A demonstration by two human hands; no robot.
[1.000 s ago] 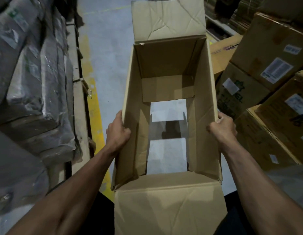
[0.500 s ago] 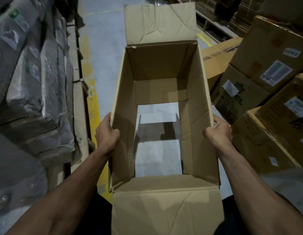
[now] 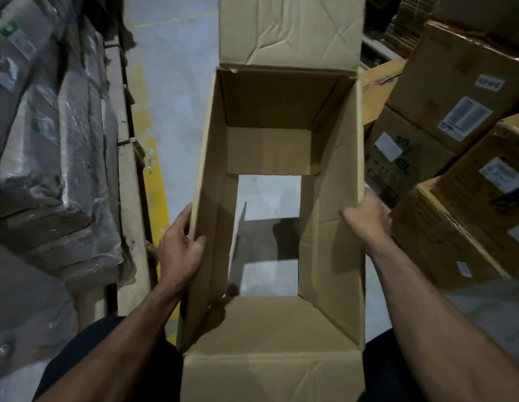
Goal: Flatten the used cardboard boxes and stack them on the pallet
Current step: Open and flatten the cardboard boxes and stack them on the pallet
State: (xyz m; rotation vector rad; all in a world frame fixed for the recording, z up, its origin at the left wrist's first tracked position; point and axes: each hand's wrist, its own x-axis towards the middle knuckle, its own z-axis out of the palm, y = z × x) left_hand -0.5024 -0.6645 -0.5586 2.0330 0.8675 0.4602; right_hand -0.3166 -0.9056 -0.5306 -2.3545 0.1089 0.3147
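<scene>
Gripping both side walls, left hand (image 3: pixel 180 250) and right hand (image 3: pixel 365 219) hold the creased, bottomless cardboard box (image 3: pixel 269 117).

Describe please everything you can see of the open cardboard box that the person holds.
The cardboard box is plain brown corrugated board, creased and used. It is open at both ends: the grey floor shows through its bottom, where flaps hang partly folded. One top flap stands up at the far end; another lies toward the person. It is held in the air, not yet flattened. The left hand grips its left wall, the right hand grips its right wall.
</scene>
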